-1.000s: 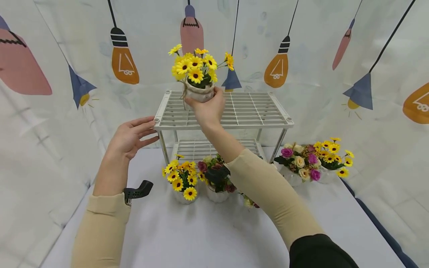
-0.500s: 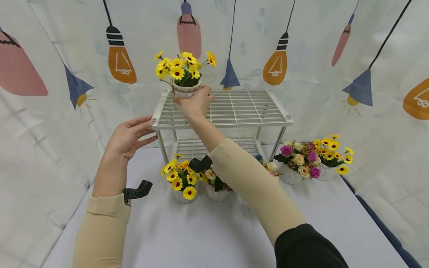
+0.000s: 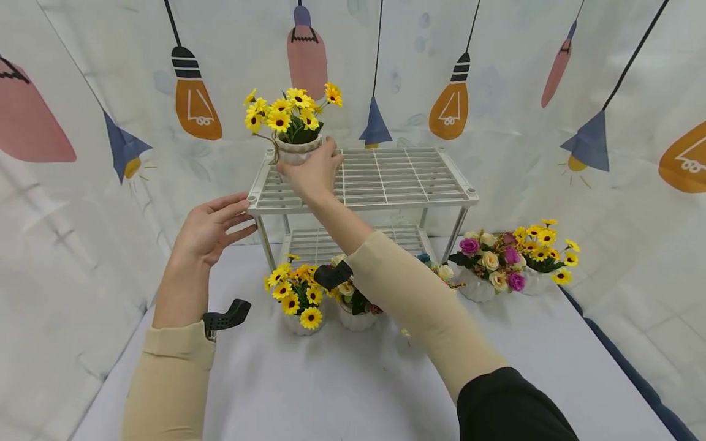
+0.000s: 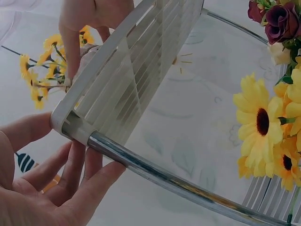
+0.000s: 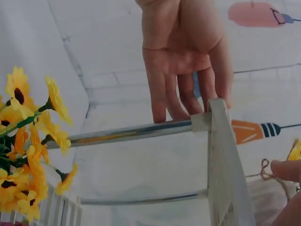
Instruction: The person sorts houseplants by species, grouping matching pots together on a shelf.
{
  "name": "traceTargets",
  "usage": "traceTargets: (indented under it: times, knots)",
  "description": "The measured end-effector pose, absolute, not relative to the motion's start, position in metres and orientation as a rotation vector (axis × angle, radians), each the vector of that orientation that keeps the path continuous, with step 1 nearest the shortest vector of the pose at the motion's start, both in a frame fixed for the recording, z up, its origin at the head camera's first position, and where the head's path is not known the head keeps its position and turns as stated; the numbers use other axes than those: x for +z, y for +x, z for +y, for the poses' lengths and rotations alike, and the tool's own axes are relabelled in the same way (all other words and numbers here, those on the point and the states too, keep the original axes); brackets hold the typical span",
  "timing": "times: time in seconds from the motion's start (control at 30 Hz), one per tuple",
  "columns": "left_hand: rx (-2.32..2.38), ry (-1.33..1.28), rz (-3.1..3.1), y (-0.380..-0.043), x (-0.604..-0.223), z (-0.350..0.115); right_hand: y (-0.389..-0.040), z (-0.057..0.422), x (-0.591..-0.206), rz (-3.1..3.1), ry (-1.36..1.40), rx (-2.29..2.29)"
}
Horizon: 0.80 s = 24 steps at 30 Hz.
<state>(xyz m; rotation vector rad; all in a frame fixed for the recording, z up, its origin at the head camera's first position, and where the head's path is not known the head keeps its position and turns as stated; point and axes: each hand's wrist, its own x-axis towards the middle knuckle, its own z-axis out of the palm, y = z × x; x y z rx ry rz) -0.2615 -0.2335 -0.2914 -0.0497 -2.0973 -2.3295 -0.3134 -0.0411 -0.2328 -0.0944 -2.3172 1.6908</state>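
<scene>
A small white pot of yellow artificial sunflowers (image 3: 298, 149) stands upright at the back left of the white two-tier rack's top shelf (image 3: 397, 177). My right hand (image 3: 313, 173) grips this pot from the front right, thumb on its near left side. In the right wrist view a twine bow (image 5: 269, 170) shows on the pot beside my fingers. My left hand (image 3: 205, 229) touches the front left corner of the shelf with mostly straight fingers. The left wrist view shows those fingertips at the corner and the top of the metal leg (image 4: 160, 172).
Before the rack stand another sunflower pot (image 3: 300, 297) and a pot of mixed roses (image 3: 353, 309), with more flowers partly behind my right sleeve. At right on the white table (image 3: 331, 386) are a rose pot (image 3: 485, 269) and a sunflower pot (image 3: 543, 254). A printed curtain hangs behind.
My right hand has carried the sunflower pot leftward and lowered it to the back left of the top shelf. My left hand stays at the shelf corner.
</scene>
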Motion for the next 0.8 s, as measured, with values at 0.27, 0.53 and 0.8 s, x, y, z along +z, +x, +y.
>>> traceTargets:
  times: [0.27,0.53,0.8]
  knots:
    - [-2.301,-0.016,-2.124,-0.264,-0.291,-0.234,-0.284,-0.009,-0.234,-2.153,0.100,1.995]
    - [-2.277,-0.032,-2.140,-0.263,-0.290,-0.237,-0.252,0.028,-0.239,-2.084,0.284,2.095]
    - [-2.273,-0.028,-2.157,-0.263,-0.290,-0.234,-0.213,0.083,-0.272,-2.067,0.455,2.128]
